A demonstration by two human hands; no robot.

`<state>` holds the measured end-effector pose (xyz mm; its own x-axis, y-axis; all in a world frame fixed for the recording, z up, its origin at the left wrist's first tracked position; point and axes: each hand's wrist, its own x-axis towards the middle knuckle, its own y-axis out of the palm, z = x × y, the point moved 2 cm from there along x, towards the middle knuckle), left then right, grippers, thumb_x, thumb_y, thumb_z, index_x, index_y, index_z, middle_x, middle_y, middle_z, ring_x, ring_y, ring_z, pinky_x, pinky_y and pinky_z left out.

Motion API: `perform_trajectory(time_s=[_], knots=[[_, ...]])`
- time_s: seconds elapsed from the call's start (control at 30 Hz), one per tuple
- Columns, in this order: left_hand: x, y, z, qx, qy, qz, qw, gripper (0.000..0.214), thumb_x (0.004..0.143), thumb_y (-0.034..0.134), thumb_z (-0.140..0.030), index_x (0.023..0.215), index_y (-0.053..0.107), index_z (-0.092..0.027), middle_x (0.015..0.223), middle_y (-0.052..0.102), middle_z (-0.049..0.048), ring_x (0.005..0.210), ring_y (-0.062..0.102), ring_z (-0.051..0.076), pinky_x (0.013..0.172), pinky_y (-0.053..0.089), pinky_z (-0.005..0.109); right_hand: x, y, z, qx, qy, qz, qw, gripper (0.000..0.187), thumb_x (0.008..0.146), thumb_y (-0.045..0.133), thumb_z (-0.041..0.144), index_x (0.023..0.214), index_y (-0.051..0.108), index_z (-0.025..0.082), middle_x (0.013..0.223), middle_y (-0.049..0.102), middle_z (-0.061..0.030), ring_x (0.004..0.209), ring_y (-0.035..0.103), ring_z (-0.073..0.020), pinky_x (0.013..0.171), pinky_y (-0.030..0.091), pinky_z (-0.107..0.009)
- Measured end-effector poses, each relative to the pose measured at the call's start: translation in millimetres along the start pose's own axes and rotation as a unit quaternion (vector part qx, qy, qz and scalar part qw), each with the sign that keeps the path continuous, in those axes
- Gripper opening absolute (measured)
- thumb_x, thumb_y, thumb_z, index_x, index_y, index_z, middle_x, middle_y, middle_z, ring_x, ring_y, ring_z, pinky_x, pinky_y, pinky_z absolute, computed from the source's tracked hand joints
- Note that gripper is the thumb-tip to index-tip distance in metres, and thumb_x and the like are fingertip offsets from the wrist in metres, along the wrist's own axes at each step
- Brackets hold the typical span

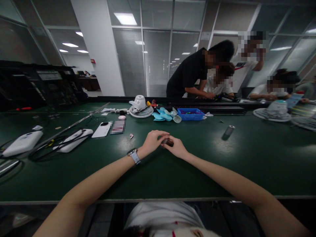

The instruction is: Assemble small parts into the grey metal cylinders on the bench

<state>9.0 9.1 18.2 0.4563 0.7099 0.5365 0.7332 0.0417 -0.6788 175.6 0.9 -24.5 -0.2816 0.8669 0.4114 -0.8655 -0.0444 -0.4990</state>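
Just above the green tabletop, in the middle of the head view, my two hands meet around a small, dark reddish-brown part (168,141). My left hand (156,139), with a watch on its wrist, curves over the part from the left. From the other side, the thumb and fingers of my right hand (176,148) pinch it. The fingers cover most of the part, so its kind cannot be made out. A small grey cylinder (230,130) lies on the table to the right, apart from my hands.
Beyond my hands are light-blue fan blades (163,114), a white fan (140,107) and a blue tray (191,114). Left lie phones (101,129), white boxy devices (23,143) and black cables. Several people (190,74) are across the table.
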Motion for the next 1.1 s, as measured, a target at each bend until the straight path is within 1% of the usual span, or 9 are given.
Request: perform_trajectory(time_s=[0.33,0.47,0.57,0.67,0.73,0.83,0.93,1.03,1.1], knots=[[-4,-4.3,2,0.056,0.047,0.014,0.997,0.028,0.093,0.054,-0.027,0.119,0.065,-0.025,0.098,0.073,0.0056,0.094,0.063,0.023,0.089,0.044,0.039,-2,3,6,-0.011,0.004,0.018,1.0,0.036,0.082,0.073,0.039,0.113,0.064,0.023,0.103,0.074,-0.0051,0.094,0.07,-0.023,0.085,0.055,-0.038],[-4,-3.7,-3,0.066,0.038,-0.012,0.997,0.018,0.094,0.052,-0.027,0.104,0.067,-0.024,0.095,0.072,0.0051,0.093,0.061,0.023,0.088,0.044,0.037,-2,5,4,0.002,0.01,0.01,1.0,0.04,0.08,0.075,0.039,0.116,0.064,0.024,0.102,0.075,-0.0044,0.094,0.071,-0.0224,0.087,0.055,-0.038],[-2,-9.6,-6,0.051,0.019,-0.054,0.997,0.012,0.092,0.054,-0.025,0.096,0.065,-0.024,0.1,0.071,0.0046,0.095,0.06,0.022,0.089,0.044,0.035,-2,5,2,0.006,0.012,0.001,1.0,0.041,0.079,0.076,0.04,0.115,0.065,0.024,0.1,0.075,-0.0032,0.093,0.071,-0.0219,0.087,0.055,-0.038],[-2,-17.3,1,0.035,-0.019,-0.094,0.995,0.008,0.091,0.056,-0.025,0.097,0.061,-0.023,0.103,0.072,0.0047,0.096,0.062,0.022,0.089,0.044,0.035,-2,4,2,0.015,0.007,0.007,1.0,0.045,0.08,0.075,0.041,0.12,0.064,0.024,0.105,0.074,-0.0034,0.097,0.071,-0.0214,0.09,0.055,-0.037],[-4,-18.0,13,0.025,-0.037,-0.081,0.996,0.011,0.09,0.057,-0.023,0.101,0.059,-0.023,0.097,0.074,0.0038,0.096,0.064,0.023,0.089,0.044,0.035,-3,3,4,0.014,0.001,0.014,1.0,0.045,0.081,0.074,0.041,0.122,0.063,0.025,0.107,0.074,-0.0033,0.098,0.07,-0.0209,0.091,0.054,-0.037],[-11,-12.1,34,0.019,-0.051,-0.013,0.998,0.019,0.086,0.061,-0.019,0.103,0.057,-0.025,0.088,0.076,0.0015,0.093,0.068,0.024,0.089,0.043,0.035,-4,4,7,0.01,0.001,0.015,1.0,0.045,0.081,0.074,0.039,0.122,0.064,0.025,0.109,0.074,-0.0036,0.098,0.07,-0.0204,0.09,0.055,-0.036],[-17,-7.0,44,0.0,-0.057,0.034,0.998,0.023,0.084,0.064,-0.017,0.105,0.057,-0.026,0.084,0.077,-0.0001,0.09,0.07,0.023,0.089,0.044,0.035,-6,2,6,0.013,0.003,0.003,1.0,0.044,0.08,0.074,0.037,0.121,0.065,0.023,0.108,0.074,-0.0046,0.097,0.07,-0.0201,0.09,0.054,-0.036],[-21,-7.6,42,-0.032,-0.053,0.032,0.998,0.026,0.086,0.065,-0.027,0.11,0.057,-0.026,0.089,0.077,0.0003,0.091,0.071,0.023,0.087,0.045,0.033,-3,-17,-10,0.016,0.016,-0.026,0.999,0.044,0.08,0.074,0.037,0.12,0.065,0.022,0.108,0.074,-0.0061,0.097,0.07,-0.0204,0.091,0.054,-0.037],[-21,-9.5,40,-0.046,-0.064,0.01,0.997,0.026,0.089,0.062,-0.036,0.113,0.057,-0.026,0.092,0.077,0.0019,0.089,0.071,0.023,0.081,0.046,0.032,2,-47,-29,-0.009,0.037,-0.082,0.996,0.045,0.079,0.074,0.039,0.119,0.066,0.021,0.108,0.074,-0.0077,0.096,0.07,-0.0209,0.091,0.054,-0.038]])
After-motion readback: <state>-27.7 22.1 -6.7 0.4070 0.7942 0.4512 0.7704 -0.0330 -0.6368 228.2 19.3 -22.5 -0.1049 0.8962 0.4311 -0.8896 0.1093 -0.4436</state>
